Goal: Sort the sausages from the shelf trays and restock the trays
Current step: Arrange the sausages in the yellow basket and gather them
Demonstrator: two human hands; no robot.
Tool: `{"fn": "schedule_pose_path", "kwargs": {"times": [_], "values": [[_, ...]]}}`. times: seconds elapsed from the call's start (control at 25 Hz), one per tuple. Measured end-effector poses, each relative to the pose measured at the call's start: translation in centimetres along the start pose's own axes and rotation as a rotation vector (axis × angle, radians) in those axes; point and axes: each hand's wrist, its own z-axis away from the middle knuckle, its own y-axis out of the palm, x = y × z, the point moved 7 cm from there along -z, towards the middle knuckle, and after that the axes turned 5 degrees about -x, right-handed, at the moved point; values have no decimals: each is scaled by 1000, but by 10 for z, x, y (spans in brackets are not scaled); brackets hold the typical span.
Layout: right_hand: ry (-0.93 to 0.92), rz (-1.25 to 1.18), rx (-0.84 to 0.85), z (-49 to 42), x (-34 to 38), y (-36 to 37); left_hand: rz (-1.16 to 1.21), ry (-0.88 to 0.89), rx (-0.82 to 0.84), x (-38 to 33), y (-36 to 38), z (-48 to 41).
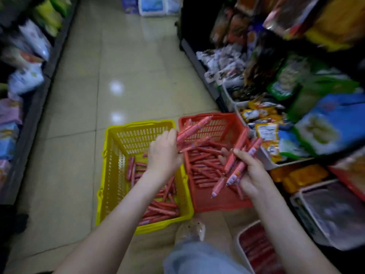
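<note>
Two slatted baskets stand side by side on the floor: a yellow basket [118, 147] on the left and a red basket [223, 123] on the right, each holding several red sausages. My left hand [164, 153] hovers over the gap between them and grips a few pink sausages [192, 128] that point up and right over the red basket. My right hand [250, 171] holds a bundle of pink sausages [235, 165] above the red basket's right side.
A white tray of red sausages [256, 252] sits at the bottom right beside my knee [197, 256]. Shelves of packaged snacks [296, 115] line the right, with more packets [29, 56] on the left. A tiled aisle floor [122, 66] runs ahead.
</note>
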Motion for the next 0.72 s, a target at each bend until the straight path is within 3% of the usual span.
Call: {"fn": "schedule_pose_path", "kwargs": {"times": [0.16,0.44,0.72], "values": [[-148,-239,-66,82,64,-68,468,63,102,-149,-23,24],[-474,-486,-150,242,137,-202,1038,147,581,-333,-41,127],[-670,-548,-196,333,125,-288,1080,156,915,-399,-43,225]]}}
